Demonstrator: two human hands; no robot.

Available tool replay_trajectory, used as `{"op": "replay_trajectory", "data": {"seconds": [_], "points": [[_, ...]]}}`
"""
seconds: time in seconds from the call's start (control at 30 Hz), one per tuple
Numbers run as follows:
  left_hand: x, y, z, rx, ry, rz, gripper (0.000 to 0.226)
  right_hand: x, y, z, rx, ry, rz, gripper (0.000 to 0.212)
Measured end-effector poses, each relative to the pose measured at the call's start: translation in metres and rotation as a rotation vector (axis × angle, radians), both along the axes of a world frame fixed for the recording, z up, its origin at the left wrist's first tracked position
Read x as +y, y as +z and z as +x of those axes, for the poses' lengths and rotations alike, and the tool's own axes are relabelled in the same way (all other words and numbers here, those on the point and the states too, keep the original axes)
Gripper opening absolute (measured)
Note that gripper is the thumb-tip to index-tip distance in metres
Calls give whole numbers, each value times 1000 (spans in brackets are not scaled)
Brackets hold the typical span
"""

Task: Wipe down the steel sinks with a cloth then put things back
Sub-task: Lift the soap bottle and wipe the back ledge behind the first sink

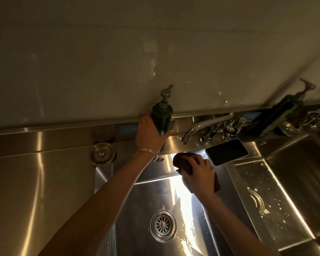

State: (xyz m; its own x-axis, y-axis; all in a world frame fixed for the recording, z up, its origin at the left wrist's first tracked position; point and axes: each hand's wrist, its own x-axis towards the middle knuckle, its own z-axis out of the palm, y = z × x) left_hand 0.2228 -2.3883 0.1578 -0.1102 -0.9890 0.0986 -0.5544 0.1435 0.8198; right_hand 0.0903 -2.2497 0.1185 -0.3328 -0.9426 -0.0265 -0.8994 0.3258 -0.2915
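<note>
Head view: dark, crumpled cloth (pixel 181 162)

Brown cloth (pixel 183 161), dk green bottle (pixel 162 119)

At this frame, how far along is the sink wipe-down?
Midway. In hand: left hand lifts the soap dispenser while right hand rubs the brown cloth along the back ledge. Left: the right basin shows spots; the phone sits on the ledge.
</note>
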Motion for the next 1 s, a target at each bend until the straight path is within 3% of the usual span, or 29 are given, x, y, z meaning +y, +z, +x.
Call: {"op": "replay_trajectory", "data": {"seconds": [0.3, 0.47, 0.73, 1.0], "points": [[5, -4, 43, 135, 44, -46, 76, -25, -5, 10, 31, 58, 69, 45], [-8, 9, 79, 124, 106, -117, 75, -67, -5, 19, 86, -81, 83, 49], [-10, 1, 114, 185, 32, -53, 73, -103, -10, 5, 99, -266, 125, 53], [27, 6, 145, 267, 3, 60, 71, -109, -18, 20, 140, -153, 183, 44]]}}
